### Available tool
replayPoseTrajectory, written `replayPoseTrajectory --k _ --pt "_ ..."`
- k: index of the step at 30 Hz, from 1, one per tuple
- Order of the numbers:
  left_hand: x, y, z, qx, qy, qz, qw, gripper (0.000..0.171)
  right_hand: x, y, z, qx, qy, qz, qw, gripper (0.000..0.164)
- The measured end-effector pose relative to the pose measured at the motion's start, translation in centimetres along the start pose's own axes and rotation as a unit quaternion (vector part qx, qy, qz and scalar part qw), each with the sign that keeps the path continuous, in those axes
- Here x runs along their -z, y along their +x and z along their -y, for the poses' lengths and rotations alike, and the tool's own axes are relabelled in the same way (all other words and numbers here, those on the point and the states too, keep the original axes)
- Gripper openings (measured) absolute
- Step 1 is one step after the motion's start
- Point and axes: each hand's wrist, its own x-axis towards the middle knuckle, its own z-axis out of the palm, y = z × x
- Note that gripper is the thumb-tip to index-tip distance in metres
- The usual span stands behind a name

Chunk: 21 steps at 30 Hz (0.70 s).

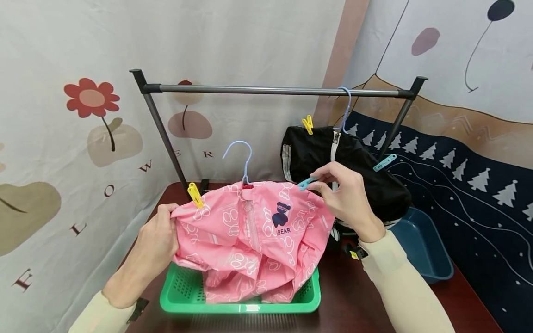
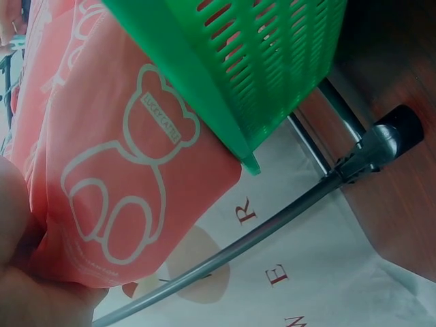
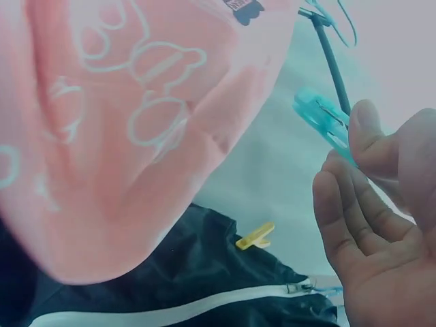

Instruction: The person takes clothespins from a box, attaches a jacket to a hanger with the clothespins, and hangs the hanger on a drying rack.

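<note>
A pink jacket with white bear outlines hangs on a blue hanger, its lower part in a green basket. My left hand grips the jacket's sleeve on the left; in the left wrist view only part of that hand shows. Between thumb and fingers, my right hand pinches a teal clothespin at the right shoulder. In the right wrist view the clothespin is close to the cloth; whether it bites the fabric I cannot tell. A yellow clothespin sits on the left shoulder.
Behind stands a grey metal rack. From its bar hangs a black jacket on a blue hanger, with a yellow clothespin and a teal clothespin on its shoulders. A blue basin stands at the right on the brown table.
</note>
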Motion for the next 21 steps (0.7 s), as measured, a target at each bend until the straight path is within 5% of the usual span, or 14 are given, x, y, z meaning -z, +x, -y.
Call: replayPoseTrajectory --k 9,21 --pt "0.1 0.1 -0.1 -0.008 -0.003 -0.003 1.0 0.043 -0.8 2.1 0.7 -0.017 0.006 -0.005 1.0 0.015" --pt "0.1 0.2 0.0 -0.012 -0.002 0.005 0.9999 0.049 -2.0 4.3 1.0 -0.068 0.031 0.047 0.996 0.012"
